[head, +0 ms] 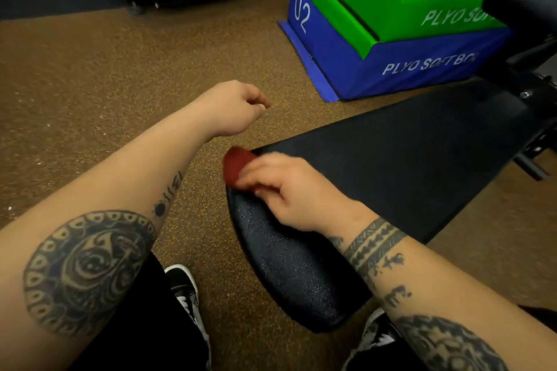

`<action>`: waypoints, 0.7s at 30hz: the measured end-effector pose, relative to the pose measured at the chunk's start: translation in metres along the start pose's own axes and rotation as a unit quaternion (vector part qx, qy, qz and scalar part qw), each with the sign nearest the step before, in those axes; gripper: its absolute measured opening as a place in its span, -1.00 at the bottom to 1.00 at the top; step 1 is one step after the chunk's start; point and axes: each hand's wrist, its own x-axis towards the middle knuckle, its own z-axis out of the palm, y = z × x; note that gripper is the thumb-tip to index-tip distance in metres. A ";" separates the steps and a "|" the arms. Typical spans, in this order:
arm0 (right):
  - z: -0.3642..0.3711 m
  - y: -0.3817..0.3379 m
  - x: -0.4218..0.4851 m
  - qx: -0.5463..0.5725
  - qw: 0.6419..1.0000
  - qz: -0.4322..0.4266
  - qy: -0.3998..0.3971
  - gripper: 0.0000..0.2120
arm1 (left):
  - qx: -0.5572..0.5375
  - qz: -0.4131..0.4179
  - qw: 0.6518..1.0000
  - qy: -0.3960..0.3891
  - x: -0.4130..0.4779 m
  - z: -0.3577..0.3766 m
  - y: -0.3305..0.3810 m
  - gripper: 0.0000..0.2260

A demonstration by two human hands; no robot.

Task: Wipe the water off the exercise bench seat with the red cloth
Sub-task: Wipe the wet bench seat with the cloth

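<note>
Speckled brown floor (90, 84) fills most of my view. The long back pad (422, 159) stretches away to the right of my right fingers, toward the stacked plyo boxes (391, 69). The bench seat (289, 274) lies behind those fingers, under palm and wrist, and its long axis runs from the fingertips back toward my knees. My left hand (232, 108) hangs beyond and left of them over the floor, loosely curled and holding nothing. My right hand (286, 193) is the nearer one. Its fingers, pressed together, hold the red cloth (236, 164) bunched at the seat's far corner, though blur hides the exact grip. I judge the next stroke should pull back toward me along the seat.
</note>
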 end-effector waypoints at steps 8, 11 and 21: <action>-0.037 -0.027 -0.046 0.163 0.967 0.036 -0.195 -0.72 | 0.030 0.035 0.997 -0.060 -0.003 0.008 0.008 -0.76; -0.063 -0.012 -0.042 0.179 0.973 0.103 -0.104 -0.63 | 0.045 0.044 0.997 -0.054 -0.004 0.012 0.013 -0.76; -0.061 0.077 -0.029 -0.101 0.963 0.246 0.045 -0.55 | 0.070 0.095 0.988 -0.097 -0.008 0.032 0.028 -0.71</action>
